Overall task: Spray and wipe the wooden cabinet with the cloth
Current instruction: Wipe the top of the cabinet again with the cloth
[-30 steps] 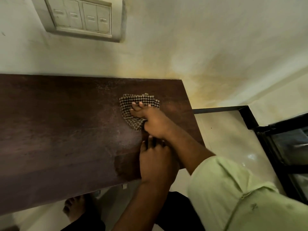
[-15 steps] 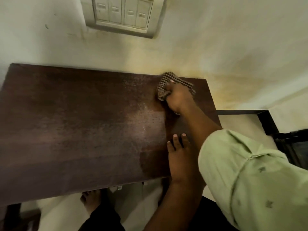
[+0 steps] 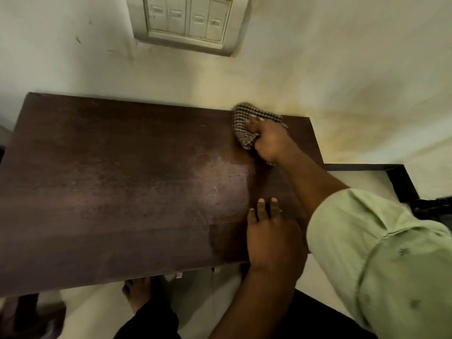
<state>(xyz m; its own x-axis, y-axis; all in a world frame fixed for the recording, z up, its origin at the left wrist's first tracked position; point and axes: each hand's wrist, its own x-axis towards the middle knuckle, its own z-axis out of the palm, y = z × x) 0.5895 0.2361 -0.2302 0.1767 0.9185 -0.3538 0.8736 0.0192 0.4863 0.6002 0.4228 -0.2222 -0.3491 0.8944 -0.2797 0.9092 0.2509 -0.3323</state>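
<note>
The dark brown wooden cabinet top (image 3: 117, 182) fills the middle of the head view, its back edge against the wall. A checked cloth (image 3: 244, 123) lies bunched at the top's far right corner, touching the wall. My right hand (image 3: 269, 140) presses down on it and grips it. My left hand (image 3: 271, 236) rests flat on the cabinet's near right edge, fingers together, holding nothing. A paler, dusty or damp patch (image 3: 220, 177) shows on the wood between the hands. No spray bottle is in view.
A white switch plate (image 3: 188, 20) is on the stained wall above the cabinet. A black frame (image 3: 401, 179) stands on the pale floor at the right. My bare foot (image 3: 137, 294) shows below the cabinet's front edge.
My right hand has slid the cloth from the middle of the top away to the far right corner by the wall. My left hand has stayed on the near edge.
</note>
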